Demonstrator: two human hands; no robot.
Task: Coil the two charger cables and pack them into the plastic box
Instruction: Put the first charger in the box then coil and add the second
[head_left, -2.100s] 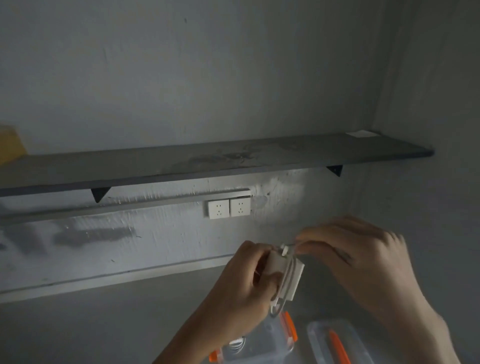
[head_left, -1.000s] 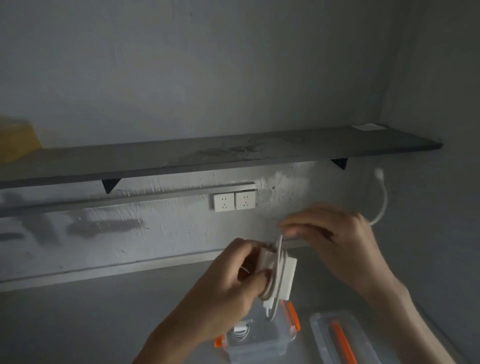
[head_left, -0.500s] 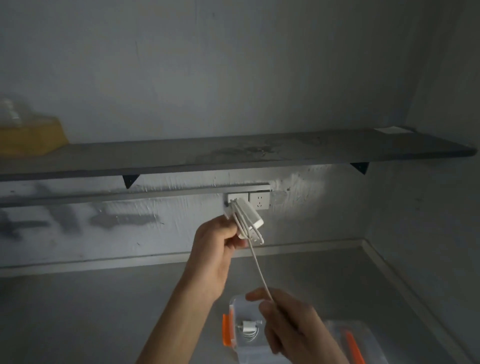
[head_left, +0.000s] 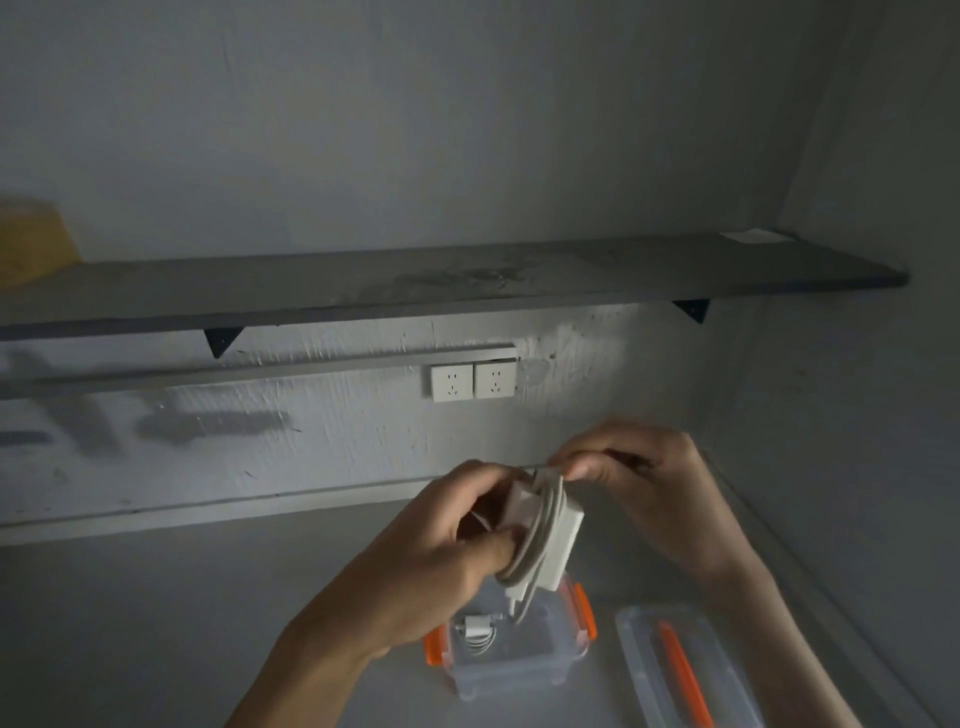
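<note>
White cable (head_left: 540, 540) is wound round a white charger block (head_left: 558, 525). The left hand (head_left: 447, 561) holds the block tight, with the thumb on the loops. The right hand (head_left: 639, 488) pinches the loose end of the cable at the top of the block. The block stands tall, a bit tilted, up in the air.

The plastic box (head_left: 509, 675) with orange clips (head_left: 434, 644) sits right under it on the bench (head_left: 156, 623), open on top. So the way into the box is straight down, and the left hand is the nearer one. One coiled cable (head_left: 475, 631) already lies in the box, on its left side. I think the end needs tucking in first, or the loops could spring loose.

The lid (head_left: 670, 670) lies on the grey bench just beside the box, to the right. Behind is a grey wall with two sockets (head_left: 472, 381) and a long dark shelf (head_left: 415, 286) above them. The room is dim.
</note>
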